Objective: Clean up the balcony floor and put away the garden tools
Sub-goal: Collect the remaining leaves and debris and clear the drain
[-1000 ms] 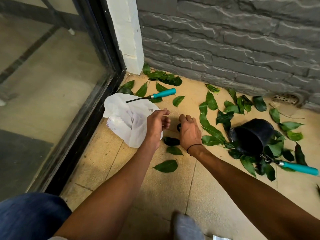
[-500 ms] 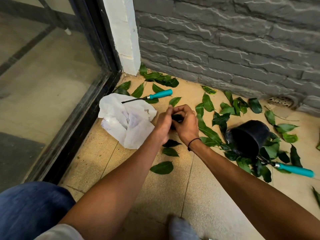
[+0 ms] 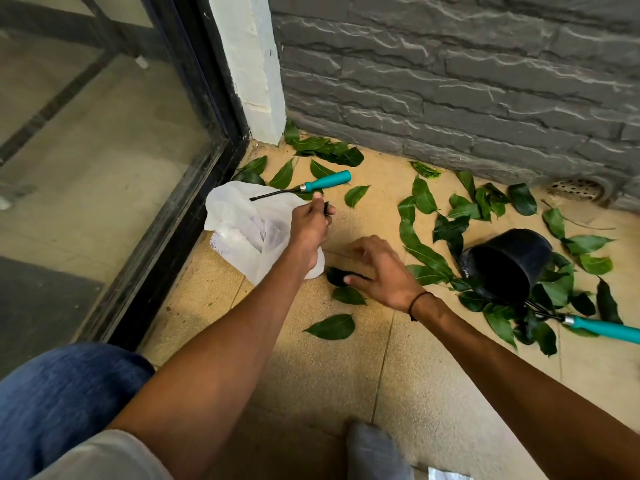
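Head view: the left hand (image 3: 309, 227) pinches something dark (too small to identify, likely a leaf) above the white bag (image 3: 242, 230). The right hand (image 3: 379, 271), fingers spread, hovers over a dark leaf (image 3: 334, 276) it partly hides. A teal-handled tool (image 3: 325, 181) lies just beyond the left grip; another (image 3: 602, 329), cut off at the frame edge, lies under the tipped black pot (image 3: 509, 261).

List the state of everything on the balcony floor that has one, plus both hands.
Left hand: fingers curled, pinching a dark leaf above the bag.
Right hand: fingers spread, reaching onto a leaf on the floor.
White bag: crumpled, lying on the floor.
Black pot: tipped on its side, mouth facing the camera.
Small teal-handled tool: lying flat, tip over the bag.
Second teal-handled tool: lying flat, head under the pot.
Leaves: scattered loose.
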